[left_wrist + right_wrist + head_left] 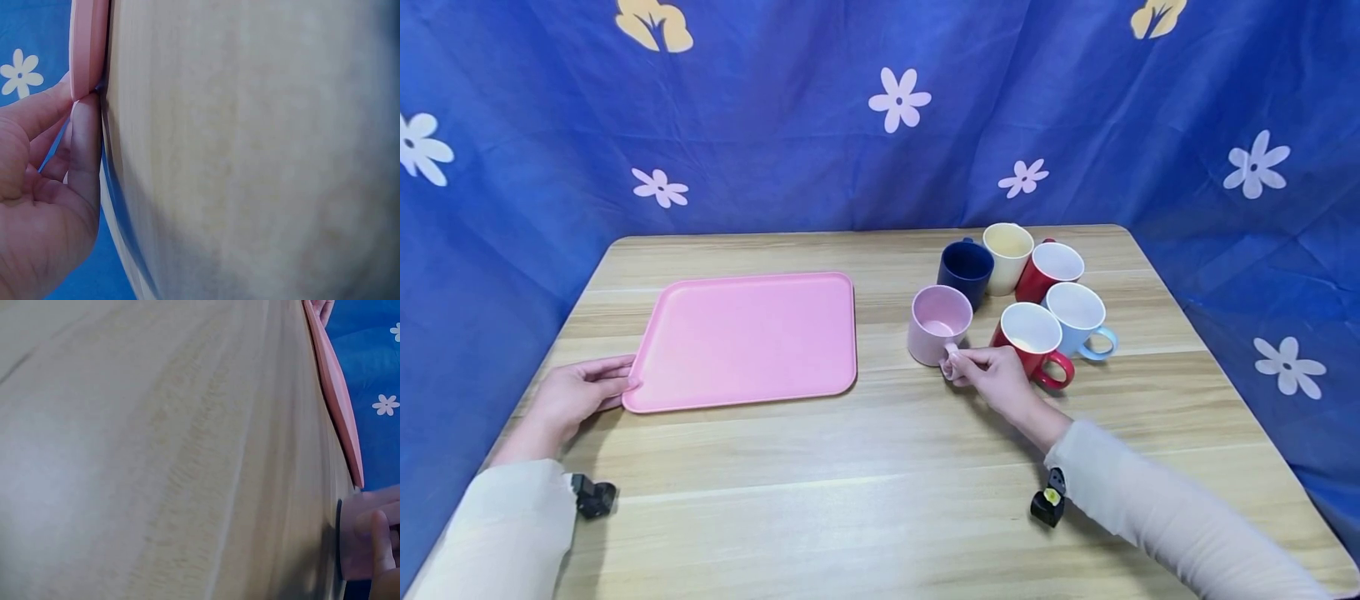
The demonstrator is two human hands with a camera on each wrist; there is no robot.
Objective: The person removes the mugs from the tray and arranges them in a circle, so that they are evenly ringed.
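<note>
Head view: my right hand (996,379) pinches the pink mug's (938,325) handle at 3 o'clock; my left hand (576,396), fingers straight, touches the pink tray (745,337) at 9 o'clock.

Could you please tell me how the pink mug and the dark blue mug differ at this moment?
The pink mug stands nearest the pink tray; the dark blue mug stands behind it, among the other mugs. The right hand pinches the pink mug's handle; nothing touches the dark blue mug. The pink mug is pale, the dark blue mug deep navy. Both stand upright on the table.
</note>
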